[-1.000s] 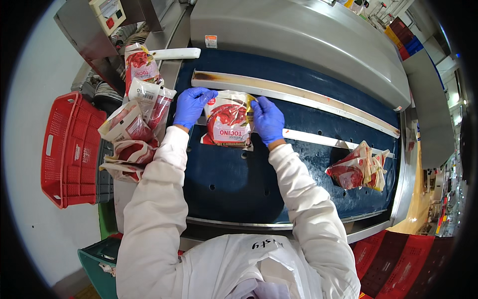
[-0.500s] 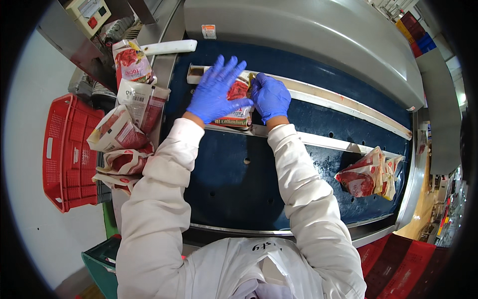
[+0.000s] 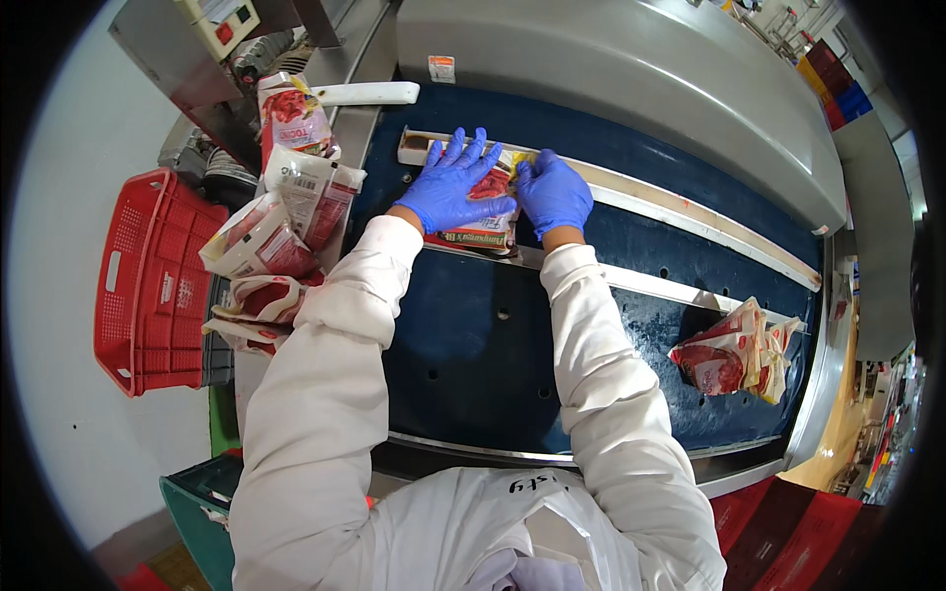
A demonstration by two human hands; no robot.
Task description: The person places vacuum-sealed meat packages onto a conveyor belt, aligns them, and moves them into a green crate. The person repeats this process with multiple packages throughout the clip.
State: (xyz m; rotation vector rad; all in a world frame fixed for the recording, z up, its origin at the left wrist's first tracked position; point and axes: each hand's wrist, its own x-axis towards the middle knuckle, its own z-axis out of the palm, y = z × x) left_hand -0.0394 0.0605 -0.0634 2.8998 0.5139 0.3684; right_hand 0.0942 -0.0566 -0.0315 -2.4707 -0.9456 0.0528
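A red and white plastic food pouch (image 3: 481, 236) lies flat on the dark blue bed of the machine, between two pale bars. Spread over its left side, my blue-gloved left hand (image 3: 455, 187) is open and presses down on it. My blue-gloved right hand (image 3: 555, 195) is closed at the pouch's upper right edge, fingers curled and thumb against it. The two hands cover part of the pouch. Farther right on the bed stand a few similar filled pouches (image 3: 724, 355), leaning together.
Several pouches (image 3: 261, 241) lie along the machine's left ledge, beside a white bar (image 3: 367, 94). A red crate (image 3: 148, 286) stands at the left, a green bin (image 3: 192, 507) below it. The machine's grey metal cover (image 3: 631, 94) rises beyond the bed. Red crates (image 3: 788, 532) sit at lower right.
The whole view has shifted slightly. My left hand stays spread on the pouch, and my right hand stays at its edge with the fingers a little rearranged.
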